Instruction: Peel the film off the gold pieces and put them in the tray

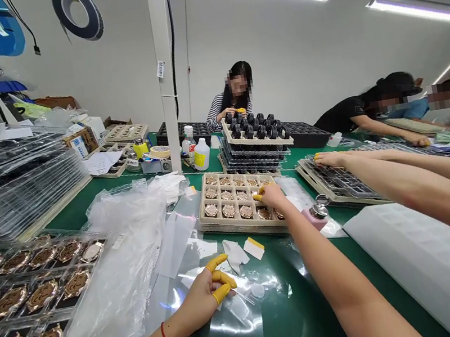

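Note:
My left hand [205, 300], with yellow finger cots and a red string bracelet, hovers over clear plastic film [234, 332]. Its thumb and fingers curl together; a thin pale sliver shows at the tips, too small to name. My right hand [273, 196] reaches into a beige compartment tray [243, 227] of rose-gold watch cases [228, 211]. Its finger cots close on a watch case [257, 194] in the right part of the tray, partly hidden by the fingers. Scraps of white paper [235, 253] and a yellow-edged card [255, 248] lie between my hands.
Clear trays of watch cases [40, 294] and crumpled plastic bags [114, 254] fill the left. A pump bottle [316, 214] stands right of the beige tray. Beyond are stacked trays of black watches [256, 138]. A neighbour's arms [414, 178] reach in from the right; other people sit farther back.

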